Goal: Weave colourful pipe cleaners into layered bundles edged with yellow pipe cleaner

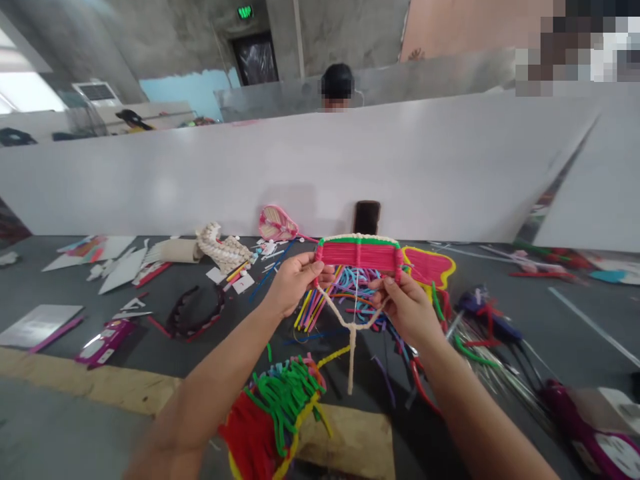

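Note:
Between my hands, above the dark table, hangs a pipe-cleaner frame (pixel 337 255), wound with red and edged in green and white. White stems run down from its two lower corners and join in a single stalk. My left hand (pixel 299 283) pinches its left end, and my right hand (pixel 403 303) has its fingers closed around the right lower corner and white stem. Behind the frame lies a bundle of coloured pipe cleaners (pixel 313 308), partly hidden. Closer to me is a red, green and yellow pipe-cleaner piece (pixel 285 407).
A phone (pixel 367 217) leans on the white partition (pixel 200 180). On the left are a beige woven piece (pixel 225 250), a dark ring-shaped band (pixel 195 313) and a purple device (pixel 105 341). A glue gun (pixel 487 313) and loose wires lie right. People sit beyond the partition.

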{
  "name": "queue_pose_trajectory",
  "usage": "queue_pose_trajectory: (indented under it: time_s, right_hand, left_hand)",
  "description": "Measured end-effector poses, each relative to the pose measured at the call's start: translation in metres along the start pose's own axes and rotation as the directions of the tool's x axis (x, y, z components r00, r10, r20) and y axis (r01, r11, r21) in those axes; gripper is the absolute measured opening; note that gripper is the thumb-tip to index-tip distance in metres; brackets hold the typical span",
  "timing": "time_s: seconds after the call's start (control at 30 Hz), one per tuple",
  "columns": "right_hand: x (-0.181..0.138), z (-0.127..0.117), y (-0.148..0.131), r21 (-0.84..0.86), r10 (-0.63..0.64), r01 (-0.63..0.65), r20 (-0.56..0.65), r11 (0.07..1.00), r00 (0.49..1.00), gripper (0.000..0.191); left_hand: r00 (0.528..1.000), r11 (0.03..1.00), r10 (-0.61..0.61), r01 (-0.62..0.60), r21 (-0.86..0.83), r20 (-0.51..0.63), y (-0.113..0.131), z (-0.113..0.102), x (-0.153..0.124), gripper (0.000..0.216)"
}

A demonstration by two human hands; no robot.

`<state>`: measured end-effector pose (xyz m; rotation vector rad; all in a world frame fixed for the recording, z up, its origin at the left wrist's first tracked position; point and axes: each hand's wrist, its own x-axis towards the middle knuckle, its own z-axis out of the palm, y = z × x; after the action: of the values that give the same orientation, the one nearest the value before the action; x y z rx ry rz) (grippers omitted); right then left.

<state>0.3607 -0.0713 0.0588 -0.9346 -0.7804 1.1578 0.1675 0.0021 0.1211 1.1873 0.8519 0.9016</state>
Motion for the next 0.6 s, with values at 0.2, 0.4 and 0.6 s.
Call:
queue_pose_trajectory:
  time_s: [0.2, 0.4, 0.6]
  right_hand:
    - [-0.002, -0.004, 0.003, 0.001, 0.012, -0.012, -0.010, 1.000, 1.000, 0.027]
    - [-0.001, -0.006, 0.009, -0.002, 0.044, -0.044, -0.013, 0.999, 0.999, 0.027]
    - [-0.001, -0.007, 0.010, -0.008, 0.071, -0.071, -0.019, 0.997, 0.997, 0.029]
  left_hand:
    - [0.999, 0.993, -0.033, 0.038, 0.110, -0.042, -0.016, -0.004, 0.003, 0.013]
    - [0.994, 0.984, -0.093, 0.100, 0.148, -0.054, -0.018, -0.003, 0.003, 0.002]
    - [0.989, 0.981, -0.148, 0.148, 0.126, -0.011, -0.025, -0.007, 0.005, 0.009]
